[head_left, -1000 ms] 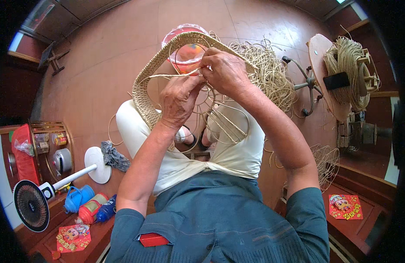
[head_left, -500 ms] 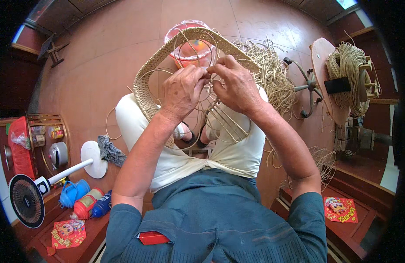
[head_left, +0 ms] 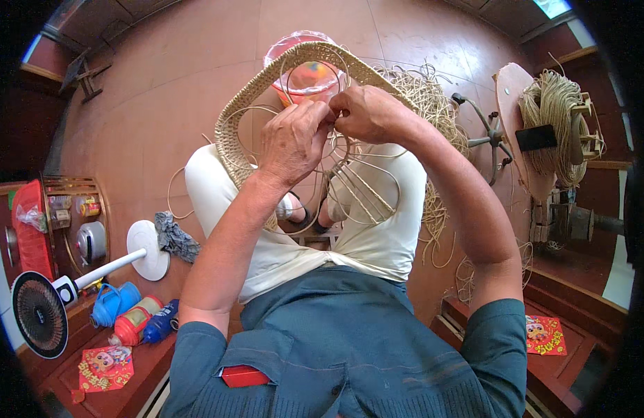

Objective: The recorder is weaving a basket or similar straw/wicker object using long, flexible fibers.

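A woven frame point(head_left: 233, 118) of pale cord, with a braided rim and wire rings inside, rests across my knees. My left hand point(head_left: 292, 141) is closed in a pinch near the frame's centre, just above the spokes. Right beside it, my right hand point(head_left: 369, 115) is closed too, its fingertips meeting the left ones. What the fingers pinch is hidden; it looks thin, perhaps cord. Below the hands, cord is wound in straight strands point(head_left: 364, 195) across one petal-shaped wire loop. Several other loops show bare wire.
Beyond the frame stands a red bin point(head_left: 301, 49) with a clear liner. Loose cord point(head_left: 426, 97) lies heaped at the right, near a chair base point(head_left: 495, 136) and a large cord coil point(head_left: 555, 125) with a black phone on it. At left are a white fan point(head_left: 40, 313) and bottles point(head_left: 137, 320).
My right hand has turned and drawn its fingers in closer, while its forearm swung outward to the right. The left hand stays nearly in place.
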Demonstrator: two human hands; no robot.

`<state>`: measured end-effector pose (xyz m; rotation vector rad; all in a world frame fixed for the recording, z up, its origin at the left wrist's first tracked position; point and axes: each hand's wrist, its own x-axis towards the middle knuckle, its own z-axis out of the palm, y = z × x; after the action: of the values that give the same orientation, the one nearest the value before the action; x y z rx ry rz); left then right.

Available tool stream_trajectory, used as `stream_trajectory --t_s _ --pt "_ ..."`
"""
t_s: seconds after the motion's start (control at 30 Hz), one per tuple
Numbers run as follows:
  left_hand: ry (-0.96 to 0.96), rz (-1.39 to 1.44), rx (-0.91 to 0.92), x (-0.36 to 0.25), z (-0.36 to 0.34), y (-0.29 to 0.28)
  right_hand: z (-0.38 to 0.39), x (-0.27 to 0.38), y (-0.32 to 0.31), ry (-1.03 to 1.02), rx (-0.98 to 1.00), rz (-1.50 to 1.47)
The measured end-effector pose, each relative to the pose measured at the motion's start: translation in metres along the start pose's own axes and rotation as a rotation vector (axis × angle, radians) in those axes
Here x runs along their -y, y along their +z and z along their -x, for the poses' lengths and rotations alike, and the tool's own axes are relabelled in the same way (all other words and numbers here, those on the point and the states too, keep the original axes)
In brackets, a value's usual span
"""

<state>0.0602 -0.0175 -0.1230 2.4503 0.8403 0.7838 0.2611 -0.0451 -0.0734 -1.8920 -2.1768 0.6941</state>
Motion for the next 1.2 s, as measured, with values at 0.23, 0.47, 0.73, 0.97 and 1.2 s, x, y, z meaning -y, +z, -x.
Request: stream_trajectory --t_s 0.23,0.47,0.73,0.97,1.2 --pt "-0.041 0.063 -0.27 -0.026 0.042 0.009 -0.008 -0.014 0.0 -0.062 0.126 -0.061" --pt "-0.665 0.818 -0.088 -0.047 0.054 0.044 -0.007 -0.017 0.002 -0.073 0.106 -0.047" --pt "-0.608 0.728 -0.186 -0.037 0.04 0.054 0.001 -0.012 0.007 -0.021 0.068 -0.083" --pt "-0.529 0.343 -0.072 -0.043 0.051 0.035 0.03 0.0 0.036 -0.029 -0.336 -0.015" --pt "-0.446 0.256 0.008 -0.043 0.059 0.017 0.041 0.007 0.064 -0.097 -0.692 -0.113"
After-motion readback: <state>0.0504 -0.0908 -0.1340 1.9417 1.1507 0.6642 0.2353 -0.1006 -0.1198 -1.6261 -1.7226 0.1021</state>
